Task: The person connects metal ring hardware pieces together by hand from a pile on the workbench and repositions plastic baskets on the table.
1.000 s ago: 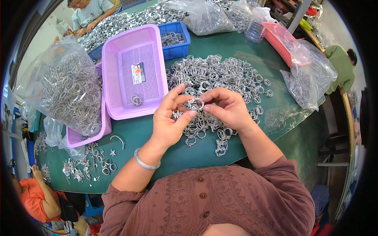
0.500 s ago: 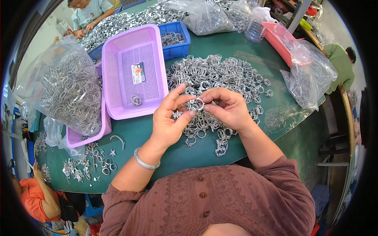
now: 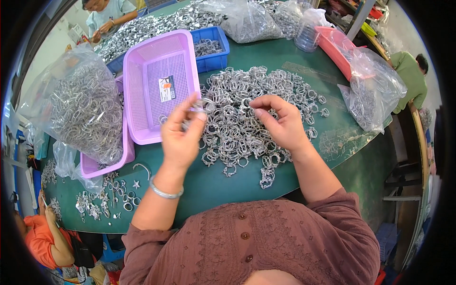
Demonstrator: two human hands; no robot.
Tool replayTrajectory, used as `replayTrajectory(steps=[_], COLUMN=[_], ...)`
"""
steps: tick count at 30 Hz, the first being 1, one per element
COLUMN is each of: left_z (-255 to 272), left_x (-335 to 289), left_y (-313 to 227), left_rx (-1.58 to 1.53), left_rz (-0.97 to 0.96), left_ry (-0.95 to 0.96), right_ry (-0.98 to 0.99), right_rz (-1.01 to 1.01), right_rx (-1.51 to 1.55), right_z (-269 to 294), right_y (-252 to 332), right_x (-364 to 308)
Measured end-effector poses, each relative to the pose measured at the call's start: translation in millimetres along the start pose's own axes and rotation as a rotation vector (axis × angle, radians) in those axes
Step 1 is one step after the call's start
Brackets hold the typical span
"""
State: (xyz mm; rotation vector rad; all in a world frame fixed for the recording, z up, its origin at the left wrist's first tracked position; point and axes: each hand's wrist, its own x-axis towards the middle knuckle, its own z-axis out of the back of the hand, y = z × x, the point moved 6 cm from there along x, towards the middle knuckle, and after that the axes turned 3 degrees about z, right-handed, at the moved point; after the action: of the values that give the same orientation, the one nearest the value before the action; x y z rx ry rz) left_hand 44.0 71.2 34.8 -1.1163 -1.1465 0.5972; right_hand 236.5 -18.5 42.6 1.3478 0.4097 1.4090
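My left hand [image 3: 182, 135] pinches a silver-coloured metal ring [image 3: 205, 105], smeared by motion, beside the right rim of the purple basket [image 3: 196, 76]. Over the pile of silver rings [image 3: 266, 80] hovers my right hand [image 3: 283, 124]. Its thumb and forefinger point left with a small gap between them, and I see nothing held there. Inside the basket, some rings lie low near its front right corner, partly hidden by my left hand. A paper label [image 3: 166, 89] lies on the basket's mesh bottom.
A clear bag of rings [image 3: 85, 104] leans in another purple basket [image 3: 105, 170]. Behind stands a blue bin [image 3: 209, 61]. Loose rings and a star piece [image 3: 136, 184] lie at left. A red tray [image 3: 332, 50] and a clear bag [image 3: 368, 102] sit at right. Other people are nearby.
My hands have drawn apart. The left has moved left toward the basket with a ring; the right has let go of it and shifted slightly right.
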Motion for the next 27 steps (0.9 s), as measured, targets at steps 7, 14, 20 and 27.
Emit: replayTrajectory(steps=[7,14,20,27], left_z=[59.2,34.4,-4.0,-33.8], left_x=[30.5,21.2,0.7,-17.6], left_y=[2.2,-2.1,-11.5,-7.3], left_rx=[0.766,0.723,0.583,0.525], left_rz=[-0.138,-0.194,-0.222,-0.203], left_ry=[-0.135,-0.076,0.061,0.33], right_ry=[0.185,0.326,0.332,0.287], right_rz=[0.272,0.247,0.221,0.233], right_rx=[-0.628,-0.793,-0.744,-0.604], right_z=[-9.2,-20.5,-20.7,-17.3], right_y=[4.2,8.0,4.2,8.6], right_x=[1.4,-1.1,-3.2,-2.0])
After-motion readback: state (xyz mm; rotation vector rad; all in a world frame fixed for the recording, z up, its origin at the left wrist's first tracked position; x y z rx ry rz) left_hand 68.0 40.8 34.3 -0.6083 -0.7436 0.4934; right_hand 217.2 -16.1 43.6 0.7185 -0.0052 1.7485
